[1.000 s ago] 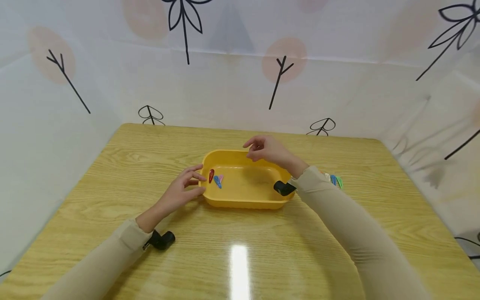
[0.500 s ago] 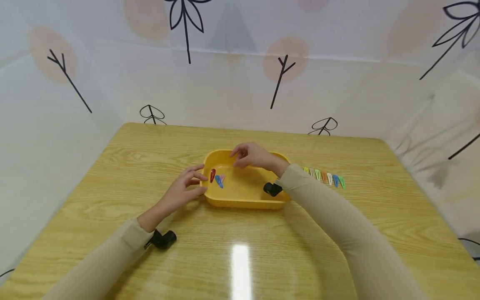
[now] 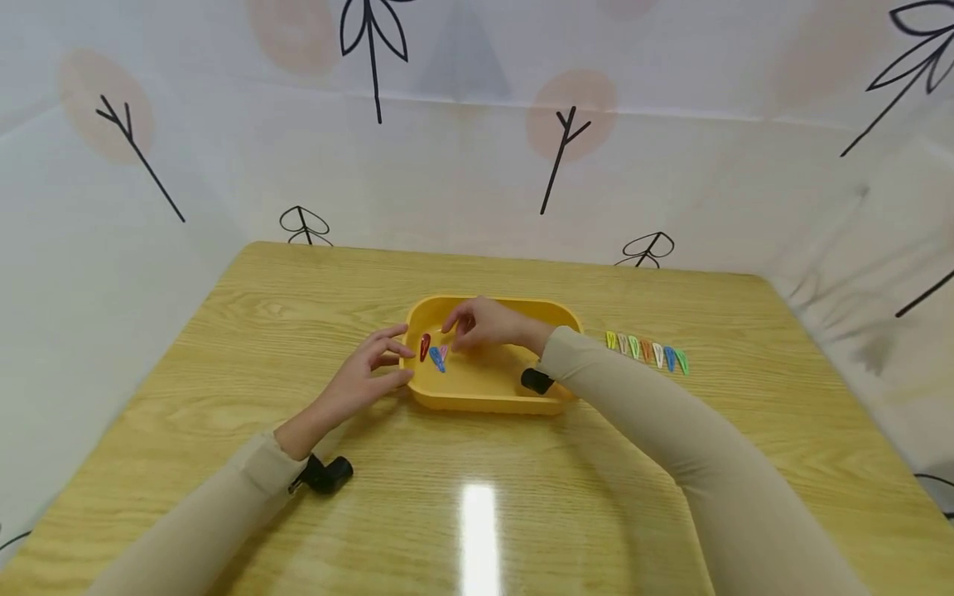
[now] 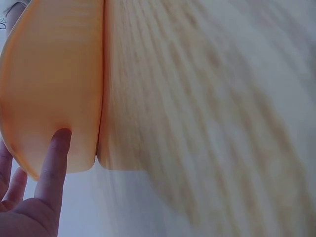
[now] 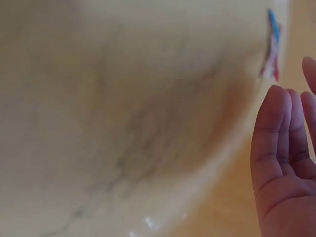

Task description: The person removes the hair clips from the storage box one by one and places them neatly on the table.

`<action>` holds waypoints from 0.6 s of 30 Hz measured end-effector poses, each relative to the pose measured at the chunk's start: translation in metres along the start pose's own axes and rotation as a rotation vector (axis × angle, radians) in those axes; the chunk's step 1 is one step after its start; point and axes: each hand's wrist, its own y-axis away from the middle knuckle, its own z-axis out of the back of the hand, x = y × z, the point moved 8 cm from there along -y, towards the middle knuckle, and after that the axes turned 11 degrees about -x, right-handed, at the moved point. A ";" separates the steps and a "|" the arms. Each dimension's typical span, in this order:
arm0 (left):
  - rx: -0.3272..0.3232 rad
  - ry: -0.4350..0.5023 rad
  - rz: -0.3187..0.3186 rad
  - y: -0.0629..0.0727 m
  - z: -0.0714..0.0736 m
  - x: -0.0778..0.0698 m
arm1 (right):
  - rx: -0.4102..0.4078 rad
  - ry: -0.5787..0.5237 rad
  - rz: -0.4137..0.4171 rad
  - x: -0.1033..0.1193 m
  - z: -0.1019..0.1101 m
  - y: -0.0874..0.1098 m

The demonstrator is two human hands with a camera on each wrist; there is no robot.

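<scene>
A yellow tray (image 3: 488, 405) sits on the wooden table, its long side facing me. Near its left end lie a red hair clip (image 3: 425, 347), a blue hair clip (image 3: 437, 359) and a pink hair clip (image 3: 444, 351). My left hand (image 3: 365, 370) touches that end with spread fingers, some at the rim; in the left wrist view a straight finger (image 4: 55, 163) presses the outer wall. Over the tray, my right hand (image 3: 484, 323) points its fingertips down close to the clips. In the right wrist view its fingers (image 5: 270, 128) show nothing held, with the clips just beyond.
Right of the tray, several hair clips in various colours lie in a slanting row, from a yellow clip (image 3: 611, 340) to a green clip (image 3: 681, 362). A patterned cloth (image 3: 462, 165) hangs behind the table (image 3: 298, 290).
My right hand has moved left and down, from above the tray's far rim to near the clips inside. This uncovers the row on the right. My left hand stays at the tray's end.
</scene>
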 end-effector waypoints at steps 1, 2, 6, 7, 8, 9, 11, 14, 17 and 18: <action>0.001 0.003 -0.003 0.000 0.000 0.000 | 0.009 0.017 0.002 0.000 -0.002 -0.001; 0.001 0.004 -0.005 0.000 0.000 0.000 | 0.020 0.033 0.002 -0.001 -0.005 -0.002; 0.004 0.004 0.004 -0.001 -0.001 0.000 | 0.048 0.082 0.020 -0.003 -0.014 -0.005; 0.005 0.002 0.007 -0.002 -0.001 0.000 | 0.048 0.092 0.019 -0.005 -0.016 -0.005; 0.005 0.002 0.007 -0.002 -0.001 0.000 | 0.047 0.097 0.019 -0.007 -0.017 -0.006; 0.007 0.003 0.008 -0.002 -0.001 0.000 | 0.045 0.110 0.021 -0.008 -0.018 -0.007; 0.007 0.003 0.009 -0.001 -0.001 -0.001 | 0.041 0.128 0.018 -0.010 -0.021 -0.008; 0.004 0.000 0.006 0.000 -0.001 -0.001 | 0.034 0.153 0.023 -0.011 -0.024 -0.010; 0.003 0.003 0.002 0.000 -0.001 -0.001 | 0.034 0.175 0.032 -0.008 -0.026 -0.010; 0.002 0.005 0.002 0.000 -0.001 -0.001 | 0.035 0.182 0.036 -0.007 -0.027 -0.010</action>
